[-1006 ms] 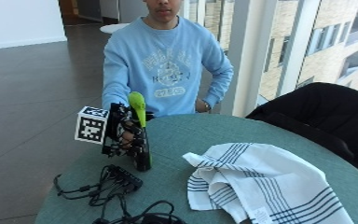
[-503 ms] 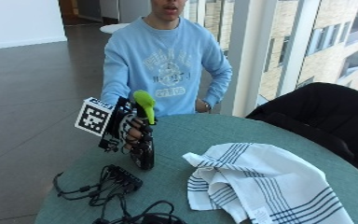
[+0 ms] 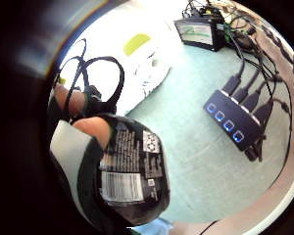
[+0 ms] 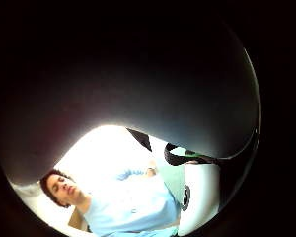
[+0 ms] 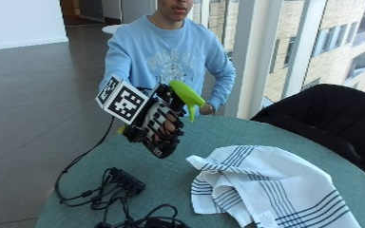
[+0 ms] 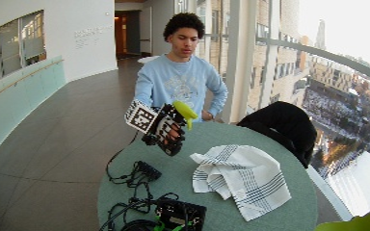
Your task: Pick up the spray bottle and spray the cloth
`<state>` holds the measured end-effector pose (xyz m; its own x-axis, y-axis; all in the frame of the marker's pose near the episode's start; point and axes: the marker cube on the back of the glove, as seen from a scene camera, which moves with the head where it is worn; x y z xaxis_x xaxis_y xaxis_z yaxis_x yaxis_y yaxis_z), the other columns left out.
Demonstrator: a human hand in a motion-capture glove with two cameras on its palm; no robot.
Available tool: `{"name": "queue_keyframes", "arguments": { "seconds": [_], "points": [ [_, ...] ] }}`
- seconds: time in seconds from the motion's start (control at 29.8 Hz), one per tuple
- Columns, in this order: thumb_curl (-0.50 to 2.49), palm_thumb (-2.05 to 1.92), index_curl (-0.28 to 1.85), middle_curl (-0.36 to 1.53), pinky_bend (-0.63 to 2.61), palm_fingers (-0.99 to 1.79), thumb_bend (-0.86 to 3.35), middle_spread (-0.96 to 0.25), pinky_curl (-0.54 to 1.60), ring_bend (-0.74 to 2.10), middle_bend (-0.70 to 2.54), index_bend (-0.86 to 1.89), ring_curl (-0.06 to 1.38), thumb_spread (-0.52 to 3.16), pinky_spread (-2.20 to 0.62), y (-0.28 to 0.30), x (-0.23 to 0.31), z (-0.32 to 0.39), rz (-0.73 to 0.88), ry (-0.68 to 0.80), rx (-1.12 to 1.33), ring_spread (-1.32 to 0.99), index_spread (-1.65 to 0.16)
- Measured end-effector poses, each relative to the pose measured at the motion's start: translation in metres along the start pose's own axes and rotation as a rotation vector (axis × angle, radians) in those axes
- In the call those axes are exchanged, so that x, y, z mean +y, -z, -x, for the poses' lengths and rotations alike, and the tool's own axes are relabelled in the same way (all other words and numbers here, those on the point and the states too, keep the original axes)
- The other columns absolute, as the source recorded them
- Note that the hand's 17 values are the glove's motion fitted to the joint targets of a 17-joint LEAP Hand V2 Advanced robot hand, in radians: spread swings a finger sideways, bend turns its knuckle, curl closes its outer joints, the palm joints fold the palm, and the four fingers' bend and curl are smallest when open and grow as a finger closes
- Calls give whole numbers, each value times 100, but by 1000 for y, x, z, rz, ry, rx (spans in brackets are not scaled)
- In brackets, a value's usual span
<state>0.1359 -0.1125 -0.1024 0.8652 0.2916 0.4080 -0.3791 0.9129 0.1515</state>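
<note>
My gloved right hand (image 5: 159, 123) grips a black spray bottle (image 5: 170, 147) with a lime-green trigger head (image 5: 187, 95), lifted off the table and tilted, nozzle toward the cloth. A white cloth with dark blue stripes (image 5: 264, 190) lies crumpled on the green round table (image 5: 188, 137), to the right of the bottle. In the little finger side palm view the bottle's black labelled body (image 3: 130, 176) fills the palm, with the cloth (image 3: 137, 63) on the table beyond. In the wide view the hand (image 6: 165, 130) holds the bottle (image 6: 174, 148) above the table's left part, the cloth (image 6: 239, 175) beside it.
A black hub with cables (image 5: 125, 180) lies on the table's near left; it also shows in the palm view (image 3: 232, 122). A black box (image 6: 180, 214) sits at the front edge. A dark jacket hangs on a chair (image 5: 321, 114) at the right. The person's bare hand (image 5: 207, 110) rests near the table's far edge.
The hand has raised the bottle off the table and tilted it, bringing the green head up and toward the cloth. The cloth has not moved.
</note>
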Motion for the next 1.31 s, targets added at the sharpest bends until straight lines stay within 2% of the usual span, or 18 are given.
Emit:
{"name": "queue_keyframes", "arguments": {
  "seconds": [0.23,0.54,1.31],
  "points": [
    [52,95,38,44,25,118,-2,-9,36,43,30,15,38,86,9,-13,-36,26,168,-74,99,-8,-22],
    [55,95,39,45,26,118,-2,-9,37,45,31,15,39,82,8,-30,-52,40,318,-176,163,-8,-22],
    [58,94,40,46,26,116,-3,-9,37,46,32,15,39,82,7,-35,-49,42,360,-185,200,-7,-21]
  ]
}}
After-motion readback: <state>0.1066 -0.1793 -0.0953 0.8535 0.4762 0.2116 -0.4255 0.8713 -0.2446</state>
